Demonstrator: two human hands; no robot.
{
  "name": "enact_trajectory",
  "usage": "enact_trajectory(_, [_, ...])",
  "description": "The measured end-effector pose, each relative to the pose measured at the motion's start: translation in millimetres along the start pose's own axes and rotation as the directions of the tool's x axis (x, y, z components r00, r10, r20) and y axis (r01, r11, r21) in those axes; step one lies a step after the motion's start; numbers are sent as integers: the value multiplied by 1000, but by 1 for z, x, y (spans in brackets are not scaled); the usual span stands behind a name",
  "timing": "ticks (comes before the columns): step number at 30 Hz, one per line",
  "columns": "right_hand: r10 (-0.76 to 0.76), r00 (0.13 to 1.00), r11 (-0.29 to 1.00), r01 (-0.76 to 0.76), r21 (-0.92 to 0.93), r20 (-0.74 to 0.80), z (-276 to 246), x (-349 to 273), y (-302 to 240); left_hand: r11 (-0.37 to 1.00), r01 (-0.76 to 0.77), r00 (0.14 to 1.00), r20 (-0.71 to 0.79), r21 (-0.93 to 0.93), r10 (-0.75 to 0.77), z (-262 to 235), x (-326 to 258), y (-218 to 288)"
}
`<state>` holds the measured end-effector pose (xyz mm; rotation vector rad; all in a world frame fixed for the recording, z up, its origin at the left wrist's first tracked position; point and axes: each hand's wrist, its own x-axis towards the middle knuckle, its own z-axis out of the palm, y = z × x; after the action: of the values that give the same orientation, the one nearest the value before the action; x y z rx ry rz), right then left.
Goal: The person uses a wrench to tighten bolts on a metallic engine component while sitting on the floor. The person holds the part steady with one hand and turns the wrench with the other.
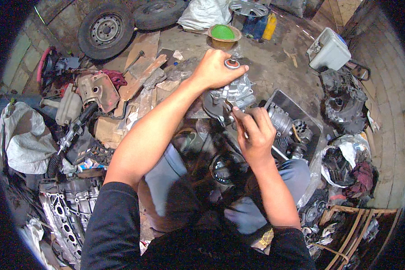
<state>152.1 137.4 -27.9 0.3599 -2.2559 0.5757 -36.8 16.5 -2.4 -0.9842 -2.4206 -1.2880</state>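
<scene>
— Where are the hands?

— The left hand [216,68] sits at about twelve o'clock from the middle of the view, its arm stretched up from the lower edge. It is closed over the top of a grey cast metal housing [235,93], fingers wrapped around a round hub with a reddish ring [232,63] at the housing's upper end.

— And the other?

— The right hand [255,134] is just below the housing, toward five o'clock from it. It is curled tight around a slim metal tool [280,153] whose shaft runs under the palm and pokes out toward four o'clock. The thumb and forefinger pinch close to the housing's lower edge. Whether the tool tip touches the housing I cannot tell; the fingers hide it.

— Where does the housing rest?

— It is held upright over the person's lap, above the grey trousers, in the middle of the view. Just beside it at three o'clock lies a dark gear assembly [289,124] on a flat dark tray [287,100].

— What lies around?

— On the floor at eleven o'clock a tyre on a steel wheel [105,29]; at twelve o'clock a bowl with a green inside [223,33]; at two o'clock a pale plastic tank [329,49]. At eight o'clock an engine head [68,207], and at nine o'clock a grey cloth bundle [24,139].
</scene>
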Motion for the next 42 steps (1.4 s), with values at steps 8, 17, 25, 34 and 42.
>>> enact_trajectory(8, [175, 984, 963, -175, 203, 20, 1, 10, 43, 999, 16, 1000, -13, 39, -15, 0, 2, -3])
enact_trajectory(17, [221, 970, 970, -208, 129, -101, -22, 15, 38, 999, 26, 1000, 17, 38, -26, -6, -2, 3])
enact_trajectory(25, [-17, 1000, 994, 16, -108, -9, -27, 9, 5, 999, 18, 1000, 5, 32, -19, 0, 0, 0])
enact_trajectory(34, [27, 999, 999, -28, -28, -21, -22, 13, -5, 1000, 26, 1000, 13, 16, -26, 0, 1, -1])
enact_trajectory(42, [21, 1000, 1000, -21, -8, -19, -12, 8, -7, 1000, 1, 1000, -2, 19, -1, 2, 1, -3])
